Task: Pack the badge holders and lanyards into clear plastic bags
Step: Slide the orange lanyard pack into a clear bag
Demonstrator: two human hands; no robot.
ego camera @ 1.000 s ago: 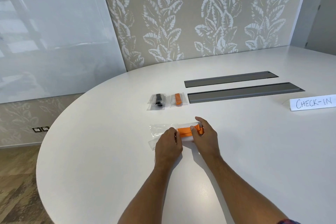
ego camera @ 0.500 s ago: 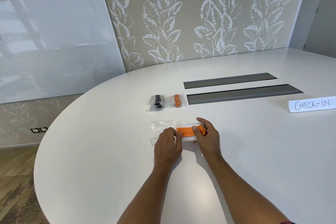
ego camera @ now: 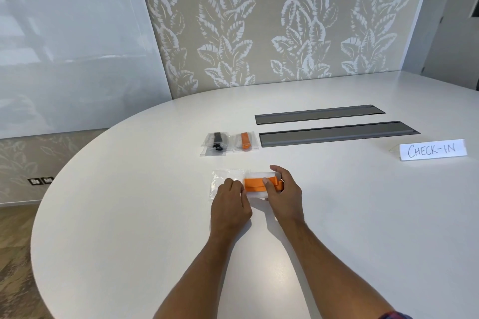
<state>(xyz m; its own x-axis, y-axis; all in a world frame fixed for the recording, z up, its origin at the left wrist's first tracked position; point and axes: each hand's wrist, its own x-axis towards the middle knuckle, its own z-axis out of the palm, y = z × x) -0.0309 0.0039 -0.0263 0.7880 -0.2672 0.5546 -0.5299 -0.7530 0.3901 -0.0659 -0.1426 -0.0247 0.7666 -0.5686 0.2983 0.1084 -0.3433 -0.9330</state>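
A folded orange lanyard [ego camera: 254,184] lies on a clear badge holder [ego camera: 260,173] on the white table [ego camera: 129,215]. My right hand [ego camera: 284,192] grips both at their right end, thumb across the lanyard. To their left lies an empty clear plastic bag [ego camera: 225,176]. My left hand [ego camera: 229,204] pinches the bag's right edge, right next to the lanyard's left end. Further back lie two packed bags, one with a black lanyard [ego camera: 217,143], one with an orange lanyard [ego camera: 245,141].
Two long grey cable hatches [ego camera: 337,133] are set into the table behind the packed bags. A white "CHECK-IN" sign [ego camera: 432,150] stands at the right. The table's curved edge runs along the left, above a wooden floor.
Both hands and the lanyard on its holder stay in nearly the same place. The lanyard's left end is now closer to the bag's edge under my left hand.
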